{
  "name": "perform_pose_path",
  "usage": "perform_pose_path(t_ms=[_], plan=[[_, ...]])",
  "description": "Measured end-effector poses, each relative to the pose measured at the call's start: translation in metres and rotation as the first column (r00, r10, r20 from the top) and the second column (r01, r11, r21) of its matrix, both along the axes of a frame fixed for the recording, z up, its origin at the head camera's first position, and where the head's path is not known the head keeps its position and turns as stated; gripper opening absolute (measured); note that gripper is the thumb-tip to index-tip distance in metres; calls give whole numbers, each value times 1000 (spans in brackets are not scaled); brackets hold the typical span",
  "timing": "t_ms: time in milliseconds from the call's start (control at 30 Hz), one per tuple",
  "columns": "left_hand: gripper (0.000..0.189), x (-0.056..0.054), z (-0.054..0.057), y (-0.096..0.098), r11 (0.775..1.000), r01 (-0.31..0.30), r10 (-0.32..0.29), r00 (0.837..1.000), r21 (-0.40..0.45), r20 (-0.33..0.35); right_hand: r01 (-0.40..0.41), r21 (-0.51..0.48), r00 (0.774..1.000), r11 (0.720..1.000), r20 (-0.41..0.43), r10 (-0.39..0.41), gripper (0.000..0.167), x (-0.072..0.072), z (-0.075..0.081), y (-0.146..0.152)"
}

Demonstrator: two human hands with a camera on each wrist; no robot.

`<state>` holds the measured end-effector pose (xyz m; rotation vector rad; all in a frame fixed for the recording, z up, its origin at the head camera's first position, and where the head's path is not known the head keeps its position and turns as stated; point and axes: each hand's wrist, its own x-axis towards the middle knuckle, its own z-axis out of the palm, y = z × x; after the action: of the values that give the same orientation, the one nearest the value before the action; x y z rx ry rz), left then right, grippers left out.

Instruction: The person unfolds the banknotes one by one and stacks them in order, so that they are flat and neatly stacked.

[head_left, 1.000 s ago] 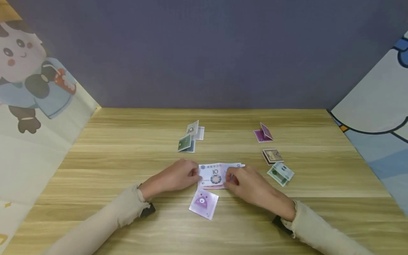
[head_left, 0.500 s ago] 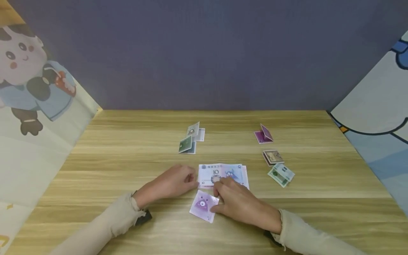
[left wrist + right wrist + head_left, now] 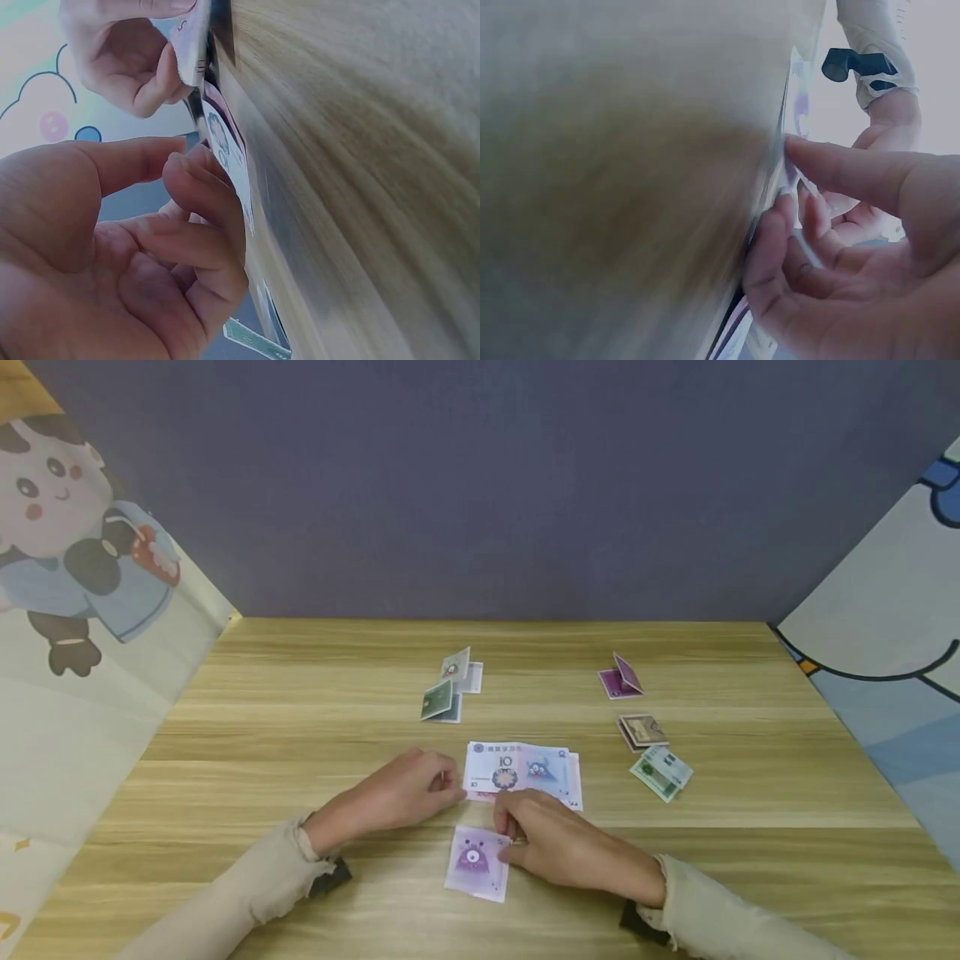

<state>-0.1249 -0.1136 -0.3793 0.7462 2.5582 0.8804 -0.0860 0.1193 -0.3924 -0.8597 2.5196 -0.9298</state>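
A purple play banknote with a one-eyed monster (image 3: 474, 862) is pinched at its right edge by my right hand (image 3: 566, 843); the left wrist view shows its edge between thumb and fingers, close over the table. Just behind it lies a white-and-blue 10 play banknote (image 3: 487, 764), spread flat with a crease down its middle, on top of a pink banknote (image 3: 576, 777) that shows along the right and front edges. My left hand (image 3: 393, 793) rests at the left end of these notes. Its fingers are loosely bent, with nothing between thumb and fingertips in the left wrist view.
Folded notes stand half open on the wooden table (image 3: 300, 693): a grey one (image 3: 454, 667) and a dark green one (image 3: 437, 700) at back left, a magenta one (image 3: 622, 681), a brown one (image 3: 643, 729) and a green one (image 3: 662, 772) at right. A dark panel (image 3: 495, 485) rises behind.
My right hand has moved from the 10 note's right side down to the purple note, which has shifted toward me and turned straighter. The left hand has drawn back slightly from the 10 note.
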Motion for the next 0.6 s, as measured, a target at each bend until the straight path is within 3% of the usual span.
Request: perform_pose_path(t_ms=[133,267,433,600], plan=[[22,0,0,-1,1000,5,-5,1000,31,11,-23,-116,996,993,78,32,27,-2,-2,4],[17,-2,-1,-3,995,3,-7,999,95,35,-4,-172,994,985,108,23,24,-6,2,8],[20,-4,-3,1,980,-4,-2,999,197,32,57,-214,995,975,89,-39,20,-13,9,16],[20,-4,-6,6,953,10,-50,991,304,127,157,-240,987,958,76,-143,15,-19,19,26]])
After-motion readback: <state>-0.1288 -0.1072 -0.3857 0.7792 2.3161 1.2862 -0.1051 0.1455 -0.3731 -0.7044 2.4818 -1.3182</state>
